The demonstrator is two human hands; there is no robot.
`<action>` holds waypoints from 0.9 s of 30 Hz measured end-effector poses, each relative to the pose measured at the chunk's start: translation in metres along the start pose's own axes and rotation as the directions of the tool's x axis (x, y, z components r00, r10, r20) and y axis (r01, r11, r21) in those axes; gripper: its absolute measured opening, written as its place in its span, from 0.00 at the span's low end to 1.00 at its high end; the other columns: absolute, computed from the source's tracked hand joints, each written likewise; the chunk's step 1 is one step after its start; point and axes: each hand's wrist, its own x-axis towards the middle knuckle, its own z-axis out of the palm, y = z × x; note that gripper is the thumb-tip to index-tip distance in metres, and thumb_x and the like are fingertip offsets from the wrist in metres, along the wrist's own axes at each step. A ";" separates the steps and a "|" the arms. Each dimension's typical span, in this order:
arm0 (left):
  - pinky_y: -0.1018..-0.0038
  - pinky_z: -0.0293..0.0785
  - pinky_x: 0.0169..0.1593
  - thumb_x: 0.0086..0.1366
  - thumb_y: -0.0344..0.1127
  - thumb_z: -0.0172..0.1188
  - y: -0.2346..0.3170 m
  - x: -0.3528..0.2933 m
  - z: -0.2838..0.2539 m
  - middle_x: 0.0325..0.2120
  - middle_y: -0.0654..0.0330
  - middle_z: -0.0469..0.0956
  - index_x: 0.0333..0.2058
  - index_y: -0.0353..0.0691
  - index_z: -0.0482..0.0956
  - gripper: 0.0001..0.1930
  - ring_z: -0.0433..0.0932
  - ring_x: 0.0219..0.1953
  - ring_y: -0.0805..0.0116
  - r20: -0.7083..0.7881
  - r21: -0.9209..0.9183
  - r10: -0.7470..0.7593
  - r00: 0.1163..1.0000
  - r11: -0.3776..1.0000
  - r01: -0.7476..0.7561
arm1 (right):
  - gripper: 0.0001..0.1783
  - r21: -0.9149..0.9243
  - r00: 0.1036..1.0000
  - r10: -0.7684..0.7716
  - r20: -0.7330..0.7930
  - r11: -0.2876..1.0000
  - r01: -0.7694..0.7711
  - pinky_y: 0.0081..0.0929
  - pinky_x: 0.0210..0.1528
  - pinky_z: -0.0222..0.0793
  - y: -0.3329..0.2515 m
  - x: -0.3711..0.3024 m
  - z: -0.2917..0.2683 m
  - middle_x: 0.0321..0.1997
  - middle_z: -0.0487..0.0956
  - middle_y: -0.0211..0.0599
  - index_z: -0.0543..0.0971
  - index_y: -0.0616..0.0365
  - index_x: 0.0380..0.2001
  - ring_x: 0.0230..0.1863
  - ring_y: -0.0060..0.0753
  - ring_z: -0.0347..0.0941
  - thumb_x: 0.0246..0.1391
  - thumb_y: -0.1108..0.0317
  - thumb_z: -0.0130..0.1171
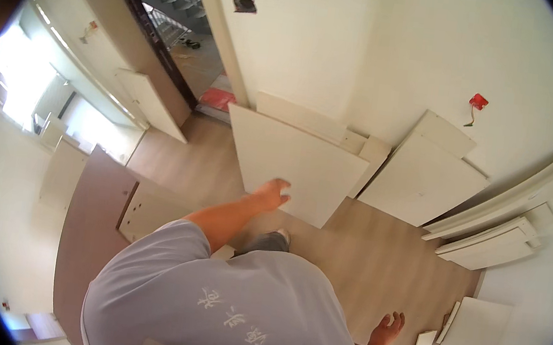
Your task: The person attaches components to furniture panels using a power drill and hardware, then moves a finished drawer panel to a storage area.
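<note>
My left hand point(270, 194) reaches forward with its fingers loosely curled and apart. It is over the lower left part of a large white board point(298, 158) that leans toward the wall; whether it touches the board I cannot tell. Nothing shows in its fingers. Out to the right, my right hand point(386, 331) hangs away from my body above the floor, fingers spread and holding nothing. Behind the large board, more pale panels point(300, 115) lean against the wall.
More white boards point(426, 176) lean along the wall to the right, with a stack of narrower panels point(490, 244) beyond. A mauve-brown panel point(90, 219) stands at my left, beside a pale board with holes point(149, 209). An open doorway point(171, 17) shows stairs. Wood-look floor point(361, 264) lies ahead.
</note>
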 end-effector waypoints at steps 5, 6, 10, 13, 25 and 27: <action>0.55 0.62 0.72 0.66 0.41 0.64 0.012 0.111 -0.086 0.70 0.51 0.62 0.66 0.42 0.68 0.31 0.61 0.71 0.49 -0.342 0.115 0.045 0.939 0.993 -0.005 | 0.17 -0.020 0.996 0.058 0.068 0.998 -0.057 0.50 0.68 0.65 -0.033 0.041 0.025 0.68 0.71 0.53 0.79 0.63 0.50 0.69 0.57 0.66 0.62 0.66 0.62; 0.55 0.61 0.72 0.66 0.40 0.64 0.017 0.129 -0.098 0.70 0.51 0.62 0.66 0.42 0.67 0.32 0.60 0.72 0.49 -0.361 0.142 0.065 0.930 0.990 -0.014 | 0.16 -0.038 0.991 0.112 0.075 0.993 -0.109 0.50 0.68 0.65 -0.038 0.043 0.027 0.67 0.72 0.54 0.80 0.63 0.50 0.68 0.57 0.66 0.61 0.66 0.62; 0.53 0.58 0.73 0.65 0.38 0.64 0.015 0.169 -0.126 0.69 0.53 0.61 0.68 0.42 0.65 0.34 0.59 0.72 0.50 -0.400 0.241 0.124 0.908 0.970 -0.026 | 0.16 -0.083 0.975 0.144 0.167 0.988 -0.132 0.49 0.67 0.66 -0.049 0.054 0.048 0.61 0.76 0.54 0.81 0.63 0.47 0.65 0.56 0.69 0.59 0.65 0.65; 0.52 0.61 0.71 0.61 0.35 0.65 0.000 0.182 -0.114 0.67 0.51 0.62 0.67 0.41 0.65 0.35 0.59 0.71 0.48 -0.419 0.328 0.209 0.884 0.942 -0.068 | 0.14 -0.120 0.967 0.105 0.231 0.990 -0.079 0.48 0.66 0.67 -0.051 0.067 0.063 0.58 0.78 0.54 0.82 0.62 0.44 0.63 0.56 0.71 0.58 0.65 0.66; 0.50 0.60 0.71 0.54 0.31 0.69 -0.001 0.151 -0.086 0.67 0.47 0.59 0.67 0.38 0.61 0.42 0.56 0.73 0.42 -0.423 0.442 0.186 0.887 0.897 0.023 | 0.19 -0.029 0.840 0.117 0.530 0.992 -0.119 0.42 0.57 0.75 0.000 0.270 0.136 0.52 0.83 0.52 0.84 0.62 0.49 0.54 0.51 0.79 0.61 0.60 0.62; 0.49 0.58 0.72 0.52 0.31 0.72 -0.006 0.118 -0.076 0.68 0.46 0.57 0.68 0.38 0.59 0.45 0.54 0.73 0.40 -0.467 0.434 0.180 0.866 0.900 0.047 | 0.15 -0.040 0.874 0.151 0.462 0.988 -0.150 0.37 0.53 0.75 -0.027 0.317 0.141 0.47 0.86 0.47 0.85 0.60 0.45 0.49 0.46 0.82 0.58 0.63 0.64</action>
